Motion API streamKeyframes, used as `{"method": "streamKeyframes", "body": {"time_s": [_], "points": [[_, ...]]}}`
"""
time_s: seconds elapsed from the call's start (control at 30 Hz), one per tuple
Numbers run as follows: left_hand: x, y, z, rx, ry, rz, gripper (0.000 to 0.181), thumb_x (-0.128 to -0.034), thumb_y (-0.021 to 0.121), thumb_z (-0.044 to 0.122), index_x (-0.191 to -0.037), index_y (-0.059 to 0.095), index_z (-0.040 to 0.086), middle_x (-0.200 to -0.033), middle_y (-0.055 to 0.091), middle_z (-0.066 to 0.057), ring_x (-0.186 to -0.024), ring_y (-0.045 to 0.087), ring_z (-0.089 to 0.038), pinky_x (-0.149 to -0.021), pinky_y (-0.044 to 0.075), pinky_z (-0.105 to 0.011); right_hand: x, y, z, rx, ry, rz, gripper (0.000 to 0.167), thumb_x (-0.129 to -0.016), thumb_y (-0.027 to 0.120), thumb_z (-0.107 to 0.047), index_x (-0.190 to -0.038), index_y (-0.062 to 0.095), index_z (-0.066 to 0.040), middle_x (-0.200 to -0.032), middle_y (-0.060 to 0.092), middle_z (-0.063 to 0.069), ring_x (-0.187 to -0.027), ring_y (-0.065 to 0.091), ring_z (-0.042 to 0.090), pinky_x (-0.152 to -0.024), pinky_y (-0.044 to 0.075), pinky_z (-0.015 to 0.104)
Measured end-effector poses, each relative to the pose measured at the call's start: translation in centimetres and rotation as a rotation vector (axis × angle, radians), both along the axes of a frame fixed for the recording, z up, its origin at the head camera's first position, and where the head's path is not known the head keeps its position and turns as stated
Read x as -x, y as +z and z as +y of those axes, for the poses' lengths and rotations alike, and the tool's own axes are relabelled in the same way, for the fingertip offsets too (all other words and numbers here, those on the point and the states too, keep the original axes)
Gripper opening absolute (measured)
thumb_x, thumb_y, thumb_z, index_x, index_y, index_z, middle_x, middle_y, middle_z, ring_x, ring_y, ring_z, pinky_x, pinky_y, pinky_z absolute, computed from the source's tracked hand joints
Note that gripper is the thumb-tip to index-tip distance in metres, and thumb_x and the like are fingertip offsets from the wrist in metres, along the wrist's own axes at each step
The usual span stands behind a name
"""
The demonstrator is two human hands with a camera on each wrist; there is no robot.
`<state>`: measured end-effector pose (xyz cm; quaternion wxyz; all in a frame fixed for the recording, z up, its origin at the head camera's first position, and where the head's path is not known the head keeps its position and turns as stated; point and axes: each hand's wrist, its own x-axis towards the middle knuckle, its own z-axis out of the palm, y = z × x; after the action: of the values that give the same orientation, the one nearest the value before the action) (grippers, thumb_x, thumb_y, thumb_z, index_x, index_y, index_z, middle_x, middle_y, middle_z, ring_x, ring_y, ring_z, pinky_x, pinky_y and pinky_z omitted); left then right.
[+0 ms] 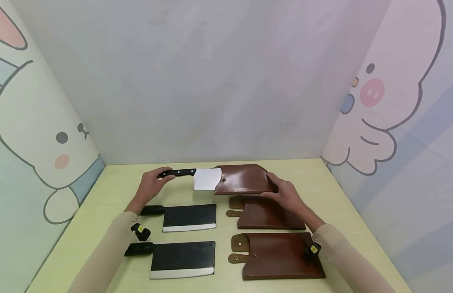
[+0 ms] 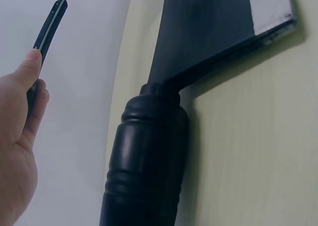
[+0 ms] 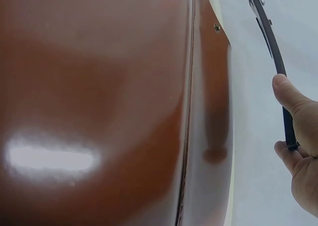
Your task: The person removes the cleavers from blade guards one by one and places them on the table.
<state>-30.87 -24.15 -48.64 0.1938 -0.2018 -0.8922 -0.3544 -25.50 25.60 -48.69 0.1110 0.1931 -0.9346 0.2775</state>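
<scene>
In the head view my left hand [image 1: 152, 186] grips the black riveted handle [image 1: 180, 172] of a cleaver, raised at the back of the table. Its bright blade [image 1: 206, 179] meets the mouth of a brown leather sheath [image 1: 241, 179], and the blade's far end is hidden there. The sheath's closed end is held by my right hand [image 1: 285, 193], thumb on one face. Seen edge-on in the left wrist view, the handle [image 2: 48, 30] sits between thumb and fingers. In the right wrist view the held sheath [image 3: 278, 57] also appears edge-on.
Two dark-bladed cleavers lie on the table under my left arm, one at mid-table [image 1: 190, 217] and one nearer [image 1: 183, 260]. Two more brown sheaths, a farther one [image 1: 270, 213] and a nearer one [image 1: 277, 256], lie to the right with snap straps. Walls [image 1: 212, 81] enclose the table [image 1: 113, 179].
</scene>
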Motion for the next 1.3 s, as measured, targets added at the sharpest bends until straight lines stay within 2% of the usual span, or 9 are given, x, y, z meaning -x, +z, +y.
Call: {"method": "streamKeyframes", "body": {"time_s": [0.17,0.37,0.77,1.03,1.3], "points": [[0.0,0.3,-0.4,0.013,0.008,0.011,0.036,-0.094,0.076,0.022,-0.123,0.072,0.001,-0.111,0.075,-0.018,-0.095,0.072,-0.032,-0.076,0.057,-0.048,-0.1,0.2,0.1,0.002,0.006,0.025,0.088,-0.084,0.084,-0.036,-0.154,0.043,-0.001,-0.152,0.047,0.025,-0.134,0.052,0.043,-0.102,0.049,0.055],[-0.1,0.9,-0.9,0.018,0.019,-0.016,0.038,-0.0951,0.075,0.024,-0.124,0.071,0.001,-0.116,0.073,-0.02,-0.099,0.071,-0.036,-0.078,0.057,-0.052,-0.3,0.5,0.3,0.01,0.004,0.027,0.087,-0.085,0.084,-0.036,-0.154,0.043,-0.001,-0.153,0.047,0.026,-0.135,0.051,0.043,-0.102,0.048,0.056],[-0.2,1.0,-2.0,0.029,0.028,0.009,0.036,-0.0948,0.075,0.022,-0.123,0.071,0.001,-0.115,0.073,-0.02,-0.098,0.072,-0.035,-0.078,0.057,-0.051,-0.5,0.4,1.0,0.011,-0.018,0.04,0.088,-0.084,0.085,-0.035,-0.153,0.044,-0.001,-0.152,0.047,0.026,-0.135,0.052,0.044,-0.102,0.048,0.057],[-0.3,1.4,-2.7,0.044,0.041,-0.003,0.035,-0.0958,0.074,0.024,-0.124,0.071,0.003,-0.115,0.073,-0.022,-0.099,0.071,-0.038,-0.079,0.056,-0.054,-0.8,0.5,1.5,0.032,-0.029,0.032,0.088,-0.084,0.085,-0.033,-0.155,0.042,-0.002,-0.153,0.046,0.026,-0.136,0.051,0.044,-0.102,0.048,0.057],[-0.7,1.7,-3.4,0.051,0.041,-0.024,0.037,-0.0971,0.072,0.023,-0.125,0.07,0.0,-0.118,0.072,-0.024,-0.102,0.07,-0.04,-0.08,0.056,-0.056,-0.8,0.2,2.0,0.027,-0.034,0.044,0.088,-0.083,0.086,-0.032,-0.155,0.043,-0.004,-0.153,0.048,0.023,-0.134,0.053,0.042,-0.102,0.05,0.055]]}}
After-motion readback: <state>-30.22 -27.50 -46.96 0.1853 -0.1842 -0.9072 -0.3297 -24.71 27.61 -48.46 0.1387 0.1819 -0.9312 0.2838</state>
